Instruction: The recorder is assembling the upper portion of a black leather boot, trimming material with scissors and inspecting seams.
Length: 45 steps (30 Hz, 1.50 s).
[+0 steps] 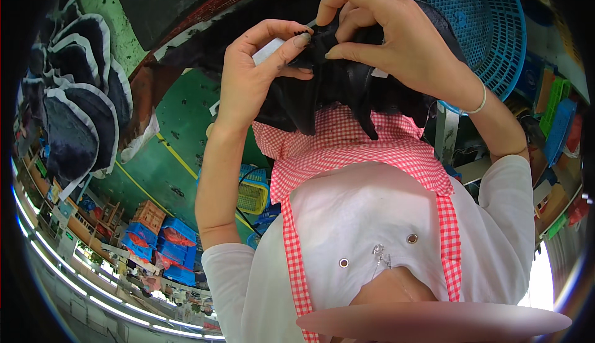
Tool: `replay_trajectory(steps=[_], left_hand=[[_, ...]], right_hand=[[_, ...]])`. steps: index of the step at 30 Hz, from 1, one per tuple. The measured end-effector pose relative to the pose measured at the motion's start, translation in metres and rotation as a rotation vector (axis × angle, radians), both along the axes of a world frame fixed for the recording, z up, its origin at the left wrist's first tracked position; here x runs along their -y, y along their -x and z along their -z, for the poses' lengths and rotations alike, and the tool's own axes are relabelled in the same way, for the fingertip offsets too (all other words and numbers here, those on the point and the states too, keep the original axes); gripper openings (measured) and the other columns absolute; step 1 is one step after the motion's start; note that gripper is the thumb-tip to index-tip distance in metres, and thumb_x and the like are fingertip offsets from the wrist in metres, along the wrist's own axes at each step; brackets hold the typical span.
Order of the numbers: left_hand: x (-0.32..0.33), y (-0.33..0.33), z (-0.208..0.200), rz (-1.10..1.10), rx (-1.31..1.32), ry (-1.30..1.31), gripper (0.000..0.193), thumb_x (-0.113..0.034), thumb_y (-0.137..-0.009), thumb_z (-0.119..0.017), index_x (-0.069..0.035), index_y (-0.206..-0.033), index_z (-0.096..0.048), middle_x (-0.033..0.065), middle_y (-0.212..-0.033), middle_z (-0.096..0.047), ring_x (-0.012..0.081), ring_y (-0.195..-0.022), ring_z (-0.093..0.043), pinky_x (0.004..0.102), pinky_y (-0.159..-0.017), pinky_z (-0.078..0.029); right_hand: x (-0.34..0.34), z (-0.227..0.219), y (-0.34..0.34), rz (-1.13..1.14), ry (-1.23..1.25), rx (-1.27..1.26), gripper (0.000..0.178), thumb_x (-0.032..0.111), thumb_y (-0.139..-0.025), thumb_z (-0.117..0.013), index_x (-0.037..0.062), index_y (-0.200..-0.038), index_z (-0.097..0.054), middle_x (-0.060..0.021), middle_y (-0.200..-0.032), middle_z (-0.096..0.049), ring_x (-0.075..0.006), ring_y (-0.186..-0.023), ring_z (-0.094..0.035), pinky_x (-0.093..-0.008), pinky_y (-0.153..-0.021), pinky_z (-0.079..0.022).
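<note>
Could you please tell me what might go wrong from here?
The black material hangs in loose folds in front of the checked apron, so its weight might pull it out of place.

The left hand and right hand work close together among dark folds, so a fold might get caught between the fingertips.

Dark marks show on the left thumb, which might smudge the white shirt if it touches it.

There are two hands [248, 64], one bracelet [483, 98], one large round blue basket [499, 45], one yellow basket [251, 199], two apron straps [449, 244], two shirt eyelets [412, 239] and at least five pale-edged dark pieces [71, 138].
</note>
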<state>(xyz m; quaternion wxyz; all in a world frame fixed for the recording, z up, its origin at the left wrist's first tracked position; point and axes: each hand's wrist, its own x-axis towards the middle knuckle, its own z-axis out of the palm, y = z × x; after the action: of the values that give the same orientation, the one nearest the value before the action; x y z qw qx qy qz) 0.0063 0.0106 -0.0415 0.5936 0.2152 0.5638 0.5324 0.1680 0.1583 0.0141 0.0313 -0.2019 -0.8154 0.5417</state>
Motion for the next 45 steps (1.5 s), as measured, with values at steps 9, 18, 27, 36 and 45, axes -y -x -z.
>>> replay_trajectory(steps=[9,18,27,36,45], left_hand=[[-0.001,0.01,0.001,0.08,0.084,0.024,0.02,-0.01,-0.089,-0.065,0.001,-0.105,-0.065,0.0071,-0.098,-0.065,0.0153,-0.08,-0.066,0.0291,-0.068,-0.06],[-0.002,0.009,-0.003,0.147,0.074,0.034,0.021,-0.012,-0.089,-0.066,0.001,-0.105,-0.066,0.0052,-0.094,-0.065,0.0149,-0.079,-0.067,0.0272,-0.068,-0.06],[-0.004,0.01,-0.004,0.176,0.07,0.045,0.02,-0.012,-0.088,-0.067,0.001,-0.104,-0.066,0.0057,-0.094,-0.065,0.0149,-0.078,-0.067,0.0267,-0.067,-0.059],[-0.005,0.01,-0.003,0.156,0.079,0.049,0.02,-0.013,-0.087,-0.068,0.0,-0.103,-0.067,0.0066,-0.091,-0.067,0.0163,-0.073,-0.068,0.0258,-0.066,-0.059],[-0.004,0.009,-0.002,0.165,0.07,0.032,0.02,-0.01,-0.086,-0.069,0.001,-0.102,-0.067,0.0073,-0.089,-0.067,0.0157,-0.073,-0.068,0.026,-0.067,-0.059]], right_hand=[[0.003,0.016,0.001,-0.167,-0.284,0.027,0.015,0.01,-0.072,-0.075,0.0055,-0.079,-0.062,0.0004,-0.102,-0.058,-0.0206,-0.103,-0.05,-0.0333,-0.096,-0.036],[0.006,0.02,0.002,-0.101,-0.275,-0.039,0.028,0.009,-0.073,-0.075,0.0073,-0.095,-0.057,-0.0005,-0.087,-0.062,-0.0184,-0.094,-0.055,-0.0327,-0.095,-0.036],[0.024,0.037,-0.008,0.108,-0.303,-0.226,0.026,0.006,-0.07,-0.078,0.0076,-0.087,-0.058,-0.0003,-0.082,-0.059,-0.0196,-0.094,-0.055,-0.0323,-0.094,-0.037],[0.02,0.038,-0.008,0.079,-0.43,-0.291,0.027,0.007,-0.069,-0.08,0.0078,-0.081,-0.057,0.0006,-0.078,-0.059,-0.0156,-0.082,-0.055,-0.0321,-0.097,-0.036],[0.017,0.037,-0.01,0.036,-0.39,-0.257,0.027,0.006,-0.07,-0.079,0.0077,-0.079,-0.054,0.0006,-0.08,-0.059,-0.0147,-0.084,-0.054,-0.0302,-0.096,-0.036]])
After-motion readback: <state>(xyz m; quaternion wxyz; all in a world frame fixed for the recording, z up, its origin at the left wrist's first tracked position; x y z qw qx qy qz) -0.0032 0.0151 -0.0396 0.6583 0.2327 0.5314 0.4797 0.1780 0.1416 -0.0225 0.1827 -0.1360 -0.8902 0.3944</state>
